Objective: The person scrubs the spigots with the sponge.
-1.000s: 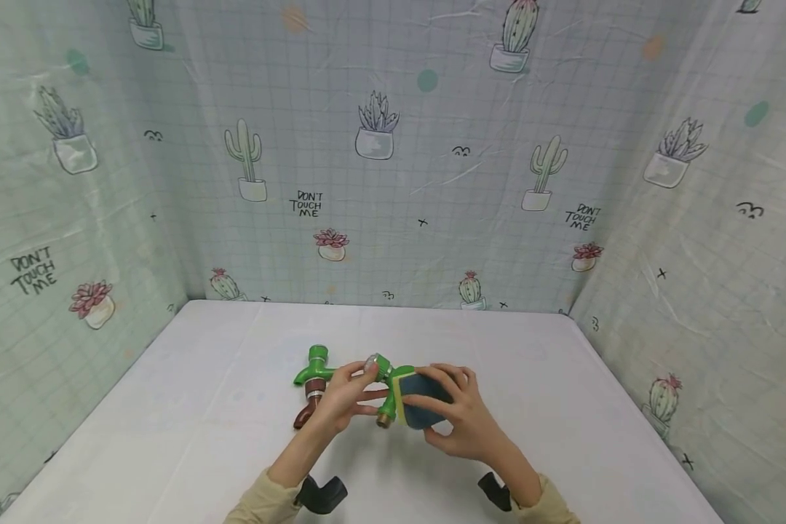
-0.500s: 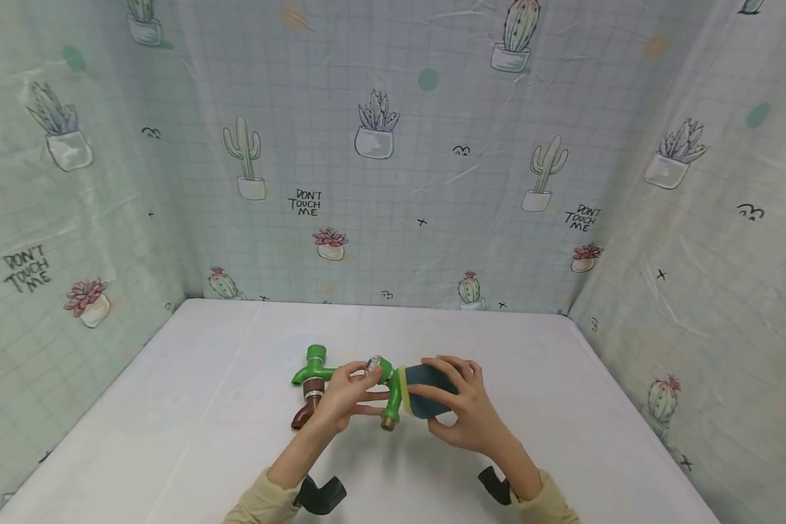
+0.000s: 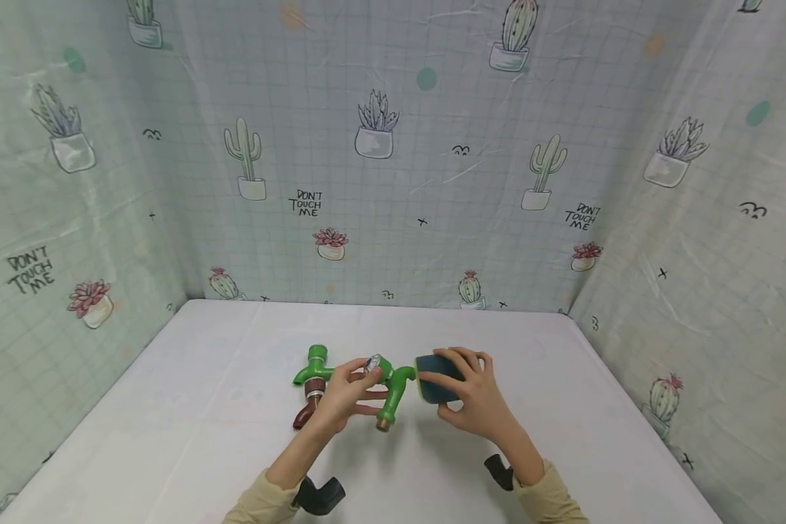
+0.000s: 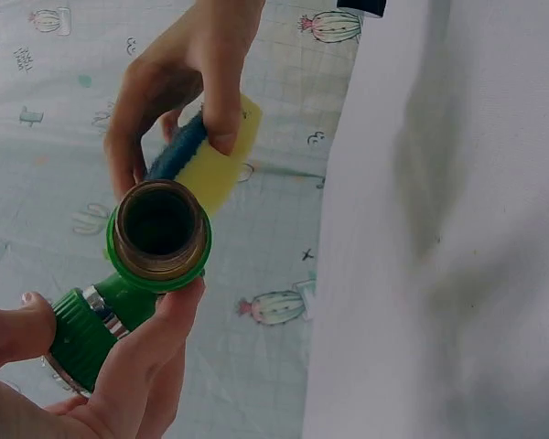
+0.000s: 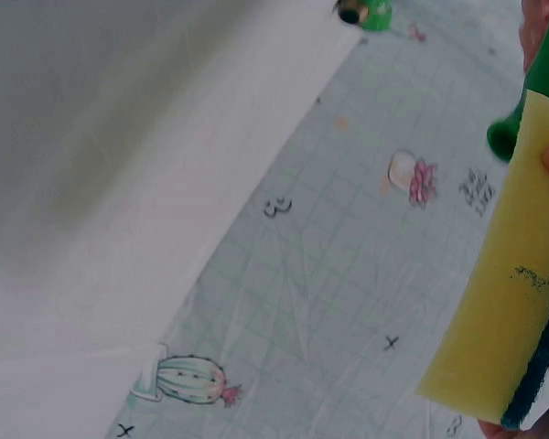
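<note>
Above the middle of the table, my left hand (image 3: 348,397) holds a green plastic tap (image 3: 396,393) by its round knob end, thumb on the knob. The tap's brass-coloured threaded inlet points down in the head view; the left wrist view looks into its open mouth, ringed by a green collar (image 4: 204,261). My right hand (image 3: 477,397) grips a scouring sponge (image 3: 437,372) with thumb and fingers. It has a yellow foam side (image 5: 494,274) and a dark blue scrub side. One sponge edge is right by the tap's spout (image 5: 505,137); I cannot tell whether they touch.
Left of my left hand, another green tap (image 3: 317,358) lies on the white table (image 3: 236,393), with a brown tap-like piece (image 3: 312,404) against it. Black curved pieces (image 3: 321,498) sit at both wrists. Patterned cloth walls (image 3: 419,218) enclose the back and sides.
The right hand and sponge have moved up and to the right, from against the tap's body to its spout end. The left hand stays in place, the tap shifting slightly.
</note>
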The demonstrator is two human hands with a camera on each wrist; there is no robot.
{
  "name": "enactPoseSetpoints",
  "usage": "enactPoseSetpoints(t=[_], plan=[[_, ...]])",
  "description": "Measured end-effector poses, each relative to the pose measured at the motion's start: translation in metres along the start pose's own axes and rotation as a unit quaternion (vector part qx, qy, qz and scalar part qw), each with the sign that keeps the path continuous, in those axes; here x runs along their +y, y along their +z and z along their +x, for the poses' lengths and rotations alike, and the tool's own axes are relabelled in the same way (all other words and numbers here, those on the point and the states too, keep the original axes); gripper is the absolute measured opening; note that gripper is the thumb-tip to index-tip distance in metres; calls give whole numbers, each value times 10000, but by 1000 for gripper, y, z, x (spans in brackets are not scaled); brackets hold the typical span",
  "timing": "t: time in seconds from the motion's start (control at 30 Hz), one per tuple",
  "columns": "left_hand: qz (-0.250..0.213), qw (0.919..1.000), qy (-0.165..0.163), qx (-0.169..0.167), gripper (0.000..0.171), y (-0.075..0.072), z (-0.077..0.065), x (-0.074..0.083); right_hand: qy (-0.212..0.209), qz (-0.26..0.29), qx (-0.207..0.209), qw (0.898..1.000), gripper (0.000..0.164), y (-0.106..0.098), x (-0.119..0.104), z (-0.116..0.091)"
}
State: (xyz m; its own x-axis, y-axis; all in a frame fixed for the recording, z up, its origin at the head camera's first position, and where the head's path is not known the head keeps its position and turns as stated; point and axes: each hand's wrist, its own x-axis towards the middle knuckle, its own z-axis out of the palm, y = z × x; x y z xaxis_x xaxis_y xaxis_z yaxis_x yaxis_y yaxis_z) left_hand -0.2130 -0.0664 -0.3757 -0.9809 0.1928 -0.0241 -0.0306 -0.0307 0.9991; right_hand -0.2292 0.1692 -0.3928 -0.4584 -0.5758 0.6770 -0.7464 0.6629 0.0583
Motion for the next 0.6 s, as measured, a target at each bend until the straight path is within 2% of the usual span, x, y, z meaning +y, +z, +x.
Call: enactPoseSetpoints(t=[0.13,0.23,0.37,0.5,0.6], plan=[[189,9998,42,2,46,-1,-1,1,432,357,69,9984,57,-5,0,6],[337,9991,178,-164,47,1,-2,1,561,592,-259,9963,55,-4,-6,11],[304,9985,256,-367,46,1,-3,-2,744,444,-515,9949,53,-2,-5,11],[29,9997,45,-225,49,-3,-3,-3,805,33,-190,9966,53,-4,3,6],[-253,9994,-200,-102,52,-6,-1,-3,419,105,86,9990,56,-4,1,4]])
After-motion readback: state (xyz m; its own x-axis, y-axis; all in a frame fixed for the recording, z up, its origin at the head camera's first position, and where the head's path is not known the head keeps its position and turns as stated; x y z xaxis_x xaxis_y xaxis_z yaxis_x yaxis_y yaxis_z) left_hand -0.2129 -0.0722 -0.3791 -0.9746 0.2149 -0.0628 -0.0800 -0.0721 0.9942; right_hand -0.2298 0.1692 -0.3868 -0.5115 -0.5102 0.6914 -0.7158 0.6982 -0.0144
